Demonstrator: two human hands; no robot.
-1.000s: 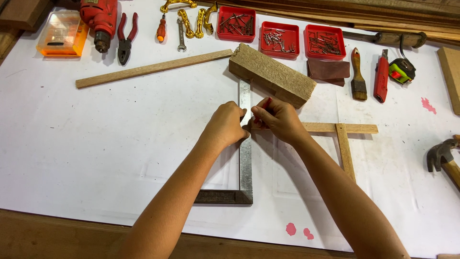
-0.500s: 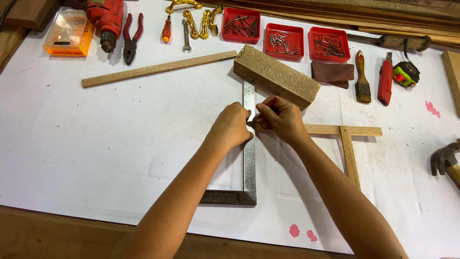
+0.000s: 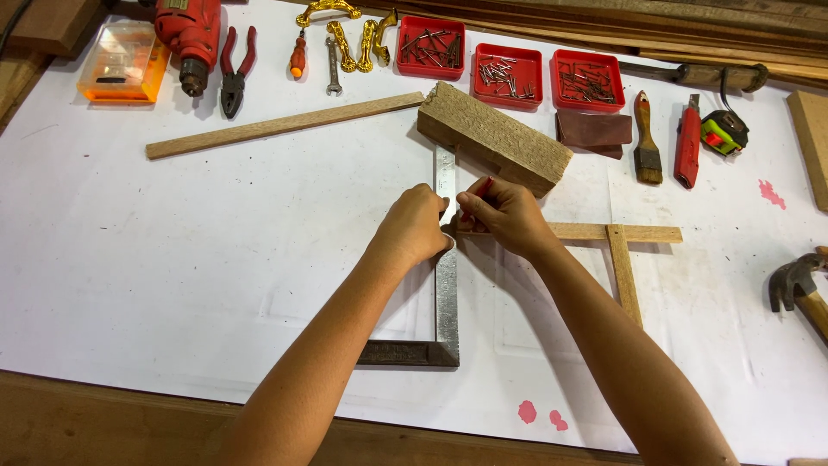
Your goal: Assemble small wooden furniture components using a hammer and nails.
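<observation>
Left hand (image 3: 417, 226) pressed flat-ish on square (image 3: 446, 285), fingers curled over blade approx mid-length, holding it down on white sheet (image 3: 172, 259). Right hand (image 3: 504, 216) just right of square blade, clamped on red pencil (image 3: 481, 190), tip down at blade edge; exact tip contact hidden by fingers. Hands nearly touching, w/ blade between them.

Square: L-shaped, metal blade running away from person, dark stock at near end pointing left. Far end of blade up against wood block (image 3: 493, 136), which lies tilted just beyond square. Thin wood frame (image 3: 619, 259) right of square, its top strip passing under right hand twd blade. Long strip (image 3: 285, 126) beyond & left of square, angled.

Well beyond square, along far edge: drill (image 3: 190, 30), pliers (image 3: 235, 69), screwdriver (image 3: 297, 56), spanner (image 3: 333, 65), brass handles (image 3: 345, 30), three red trays (image 3: 509, 73) of nails. Orange case (image 3: 116, 62) far left of square. Right of block: brush (image 3: 645, 142), red knife (image 3: 687, 147), tape measure (image 3: 724, 131). Hammer (image 3: 798, 285) far right of square, at sheet edge
</observation>
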